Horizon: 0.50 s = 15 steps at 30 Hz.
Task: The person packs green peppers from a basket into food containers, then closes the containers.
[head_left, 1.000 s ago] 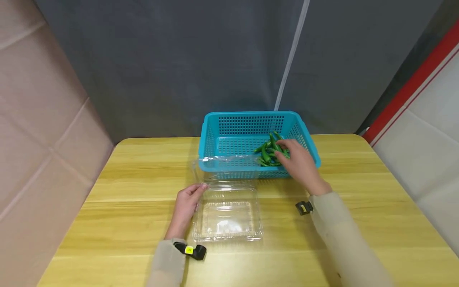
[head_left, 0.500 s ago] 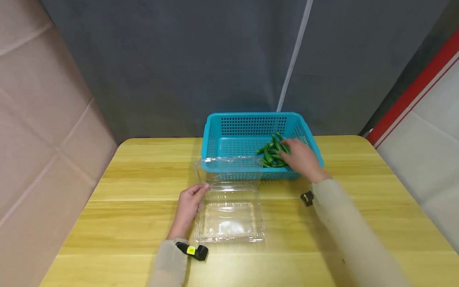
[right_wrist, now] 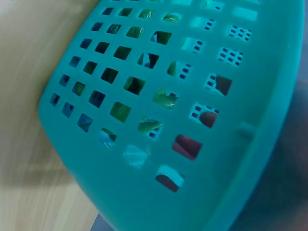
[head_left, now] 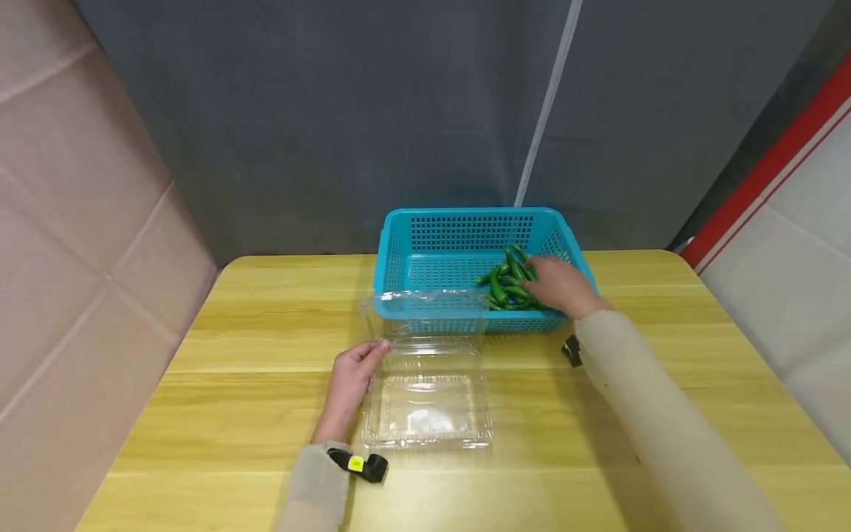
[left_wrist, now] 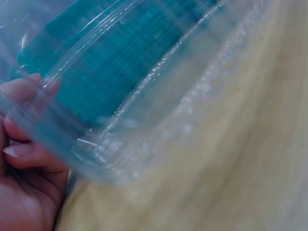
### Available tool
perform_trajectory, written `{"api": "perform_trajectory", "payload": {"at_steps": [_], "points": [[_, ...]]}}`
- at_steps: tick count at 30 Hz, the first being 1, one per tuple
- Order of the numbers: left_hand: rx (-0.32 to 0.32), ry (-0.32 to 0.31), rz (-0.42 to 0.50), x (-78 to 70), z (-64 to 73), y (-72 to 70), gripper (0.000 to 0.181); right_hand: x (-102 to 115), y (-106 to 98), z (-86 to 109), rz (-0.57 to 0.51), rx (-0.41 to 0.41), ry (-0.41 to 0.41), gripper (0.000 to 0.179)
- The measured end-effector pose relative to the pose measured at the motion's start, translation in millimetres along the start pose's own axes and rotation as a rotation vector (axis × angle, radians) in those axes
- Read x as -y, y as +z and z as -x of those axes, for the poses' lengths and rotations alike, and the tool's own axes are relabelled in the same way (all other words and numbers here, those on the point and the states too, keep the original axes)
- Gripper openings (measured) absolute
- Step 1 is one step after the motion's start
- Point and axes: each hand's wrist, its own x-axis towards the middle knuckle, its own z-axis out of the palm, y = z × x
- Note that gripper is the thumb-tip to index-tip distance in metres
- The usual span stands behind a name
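A clear plastic clamshell box lies on the table with its lid tipped up against the basket's front. My left hand pinches the box's left edge near the hinge, and the left wrist view shows its fingers around the clear plastic. Several green chili peppers lie in the right part of a blue basket. Among them is my right hand, thumb and fingers apart at the pile; whether it grips a pepper is hidden. In the right wrist view the basket wall covers most of it.
The wooden table carries the basket at its back edge, beside a dark grey curtain. Pale padded panels stand on the left, and a white panel with a red stripe is on the right.
My right hand has shifted slightly right and lower into the peppers, its sleeve swinging forward. The left hand still holds the box. The head view has shifted a little.
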Motion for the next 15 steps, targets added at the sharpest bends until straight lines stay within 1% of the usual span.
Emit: {"api": "perform_trajectory", "payload": {"at_steps": [4,6,11,15], "points": [[0.007,-0.021,0.022,-0.9,0.7,-0.4,0.042,0.4,0.1,-3.6,0.012,0.044,0.014,0.048],[0.006,-0.022,0.023,-1.1,0.9,-0.3,0.042,0.7,0.6,-4.9,0.012,0.063,0.015,0.048],[-0.001,0.007,0.009,-0.1,0.7,0.6,0.037,0.1,1.6,-6.3,0.008,0.112,0.032,0.045],[-0.011,0.029,-0.007,0.1,-0.7,1.2,0.037,-2.0,1.8,-6.1,0.007,0.133,0.045,0.041]]}}
